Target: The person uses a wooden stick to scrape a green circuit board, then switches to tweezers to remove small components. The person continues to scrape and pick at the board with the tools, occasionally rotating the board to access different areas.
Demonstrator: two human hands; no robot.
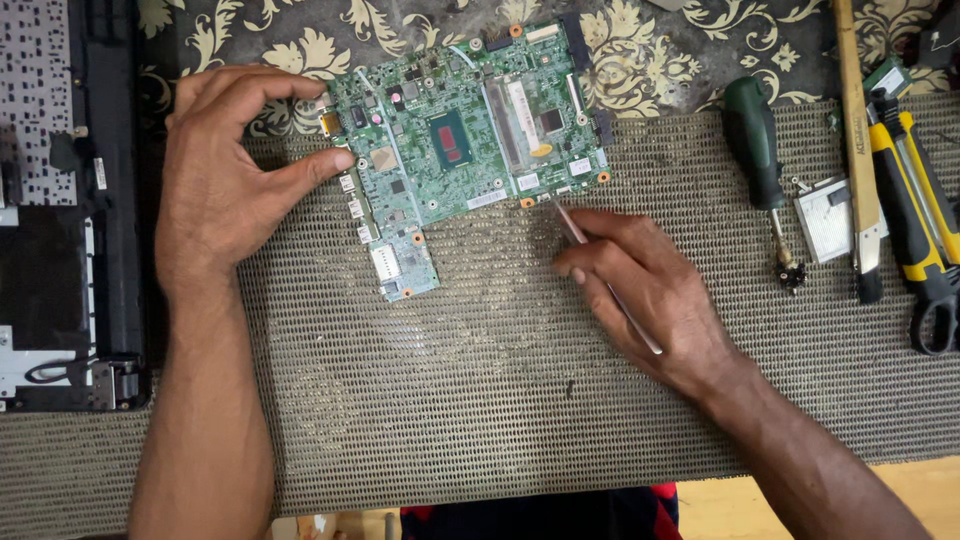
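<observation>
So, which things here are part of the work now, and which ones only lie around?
In use:
- circuit board, gripped at its left edge by the left hand
- thin metal tool, held by the right hand, tip at the board's lower edge

Lying about:
- green screwdriver
- yellow pliers
- wooden stick
- small metal plate
- laptop case
- mesh mat

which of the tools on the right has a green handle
The screwdriver, leftmost of the tools; the pliers have yellow-and-black handles, and the stick is plain wood.
</observation>
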